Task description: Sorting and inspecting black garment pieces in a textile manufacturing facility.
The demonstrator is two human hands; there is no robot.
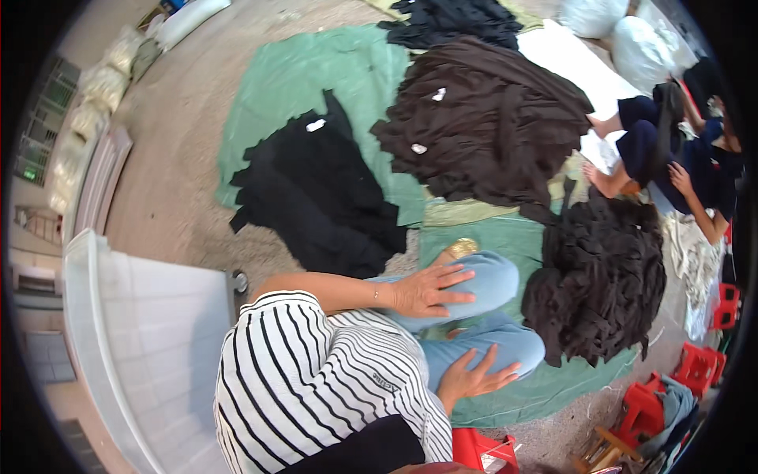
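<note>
My left hand (433, 292) rests with spread fingers on my left knee, over light blue jeans (493, 284). Lower down, my right hand (478, 374) lies across my right thigh close to the knee, its fingers apart. Neither hand holds anything. Beyond my knees a heap of dark brown cloth pieces (604, 276) sits on a green sheet (505, 403). A flat pile of black cloth (316, 189) with a white tag lies past my left arm. Farther off is a wide stack of dark brown cloth (489, 118) bearing two white tags.
Another person (671, 150) sits at the right, handling dark cloth. Red stools (643, 407) stand at the lower right, and part of a red stool (482, 452) shows beside me. A large white bin (158, 332) is at my left. Stuffed white sacks (643, 51) lie at the far right.
</note>
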